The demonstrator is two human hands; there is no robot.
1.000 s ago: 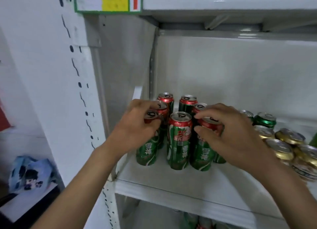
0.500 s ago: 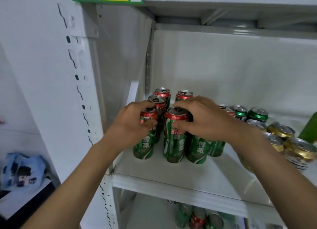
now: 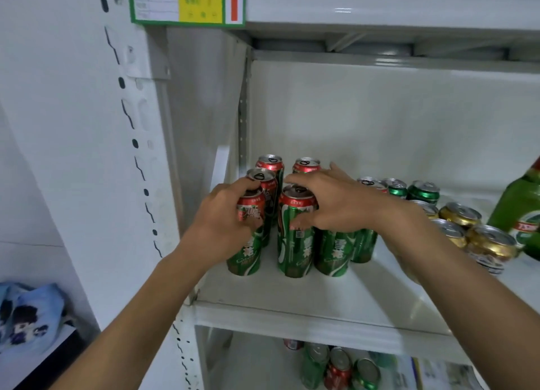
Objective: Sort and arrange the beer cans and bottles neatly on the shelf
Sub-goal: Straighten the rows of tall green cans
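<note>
Several tall green cans with red tops stand in rows at the left end of a white shelf (image 3: pixel 292 299). My left hand (image 3: pixel 225 223) wraps the front left can (image 3: pixel 248 252). My right hand (image 3: pixel 333 205) grips the upper part of the front middle can (image 3: pixel 295 246), its fingers spread over the cans behind. Two more tall cans (image 3: pixel 270 164) stand at the back. Short green cans (image 3: pixel 423 191) and gold cans (image 3: pixel 460 214) sit to the right. A green bottle (image 3: pixel 523 211) stands at the far right edge.
The shelf's side panel and perforated upright (image 3: pixel 137 156) lie close on the left. The upper shelf carries a price label (image 3: pixel 187 2) with a red arrow. More cans (image 3: pixel 336 366) rest on the shelf below. A blue patterned bag (image 3: pixel 29 313) lies at lower left.
My right hand has slid left from the right can onto the middle front can. The left hand stays on the front left can. The view has shifted, bringing the green bottle into sight.
</note>
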